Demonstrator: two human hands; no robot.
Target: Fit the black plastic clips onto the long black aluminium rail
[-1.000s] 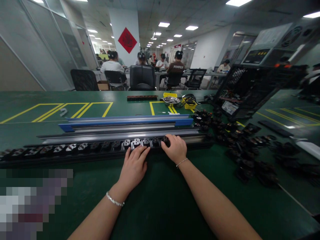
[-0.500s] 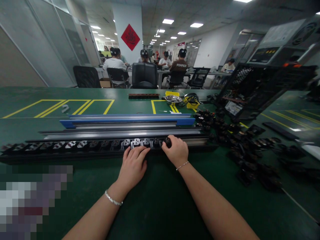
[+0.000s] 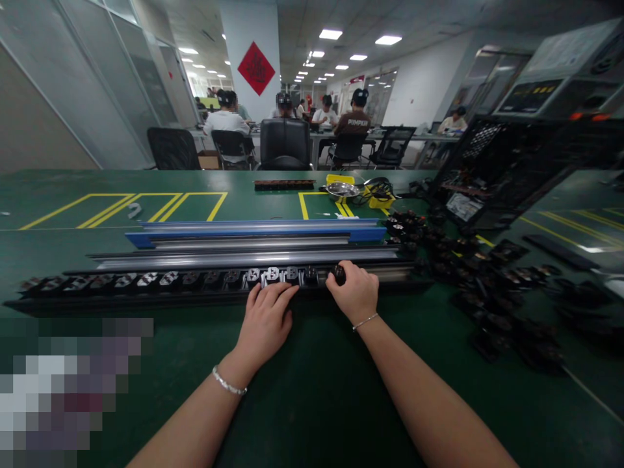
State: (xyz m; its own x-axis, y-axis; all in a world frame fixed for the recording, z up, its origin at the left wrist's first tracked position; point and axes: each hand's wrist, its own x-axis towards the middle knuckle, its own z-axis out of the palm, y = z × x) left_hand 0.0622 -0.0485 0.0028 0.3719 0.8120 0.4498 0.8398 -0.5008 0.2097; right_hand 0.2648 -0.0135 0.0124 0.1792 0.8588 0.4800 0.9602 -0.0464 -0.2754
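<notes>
A long black rail (image 3: 160,301), like a power strip housing, lies across the green table with a row of socket modules (image 3: 273,273) in its channel. My left hand (image 3: 267,318) rests on the near edge of the rail, open, its fingers stretched out just below the pale-faced sockets. To its right, my right hand (image 3: 355,289) is closed on a black socket module (image 3: 340,274) at the channel. A gap separates this module from the last one in the row. Whether its base sits fully in the channel is hidden by my fingers.
Behind the rail lie silver metal rails (image 3: 244,258) and a blue rail (image 3: 134,240). A heap of black modules (image 3: 497,279) covers the right side. Farther back stand a metal bowl (image 3: 342,190) and an open computer case (image 3: 487,162). People sit at a distant table.
My right hand has moved slightly to the right along the rail with the socket module, widening the gap to the row. My left hand stays in place; the whole view has shifted a little.
</notes>
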